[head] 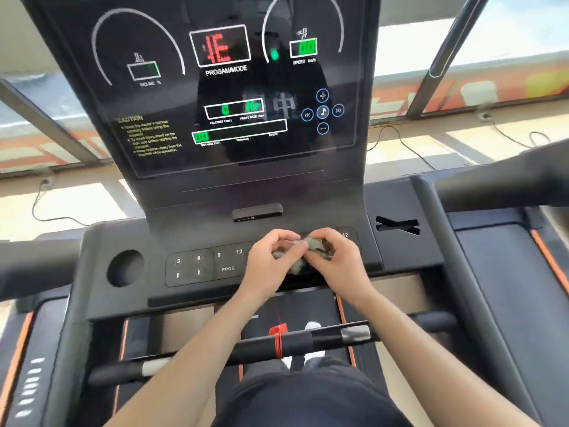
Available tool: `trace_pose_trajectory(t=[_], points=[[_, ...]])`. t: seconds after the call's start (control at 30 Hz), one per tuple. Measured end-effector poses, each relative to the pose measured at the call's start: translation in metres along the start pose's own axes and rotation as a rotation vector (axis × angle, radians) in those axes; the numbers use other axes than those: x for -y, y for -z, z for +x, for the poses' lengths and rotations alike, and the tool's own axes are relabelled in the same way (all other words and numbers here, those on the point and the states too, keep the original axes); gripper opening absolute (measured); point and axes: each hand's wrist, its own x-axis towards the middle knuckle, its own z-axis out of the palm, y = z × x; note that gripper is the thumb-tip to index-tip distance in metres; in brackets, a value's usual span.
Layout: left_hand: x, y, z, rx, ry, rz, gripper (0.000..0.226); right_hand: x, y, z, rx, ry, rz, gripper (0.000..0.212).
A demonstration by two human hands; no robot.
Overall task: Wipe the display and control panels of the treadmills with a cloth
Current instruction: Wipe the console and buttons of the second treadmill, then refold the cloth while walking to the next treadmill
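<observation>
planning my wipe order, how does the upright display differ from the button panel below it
The display stands upright and glossy, lit with red and green readouts; the button panel lies nearly flat and matte, with printed keys. No hand is on the display; the left hand and right hand bunch the cloth over the button panel. Both are black.

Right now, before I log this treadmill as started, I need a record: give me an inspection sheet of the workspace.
Surface: control panel partly covered by the hands; display lit and reflective.
Job's things: greyish cloth bunched over the panel's middle.
Clutter: nothing seen.
Hands: left hand and right hand both pinch the cloth.
Cables: red cord wound round the front bar; thin cables trailing behind the display.
Surroundings: windows ahead.
</observation>
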Motion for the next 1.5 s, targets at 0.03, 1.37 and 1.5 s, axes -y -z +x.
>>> trace_pose_trajectory(t=[0.03,1.37,1.5], points=[[0.001,0.001,-0.004,0.058,-0.007,0.0,0.016,0.001,0.002,-0.005,-0.034,-0.03,0.006,0.014],[0.056,-0.246,-0.378,1.53,-0.364,0.393,0.003,-0.055,0.037,-0.597,-1.15,-0.738,0.368,0.039],[0.07,-0.279,-0.461,1.663,-0.346,0.439,0.015,-0.061,0.036,-0.683,-1.191,-0.721,0.397,0.03]])
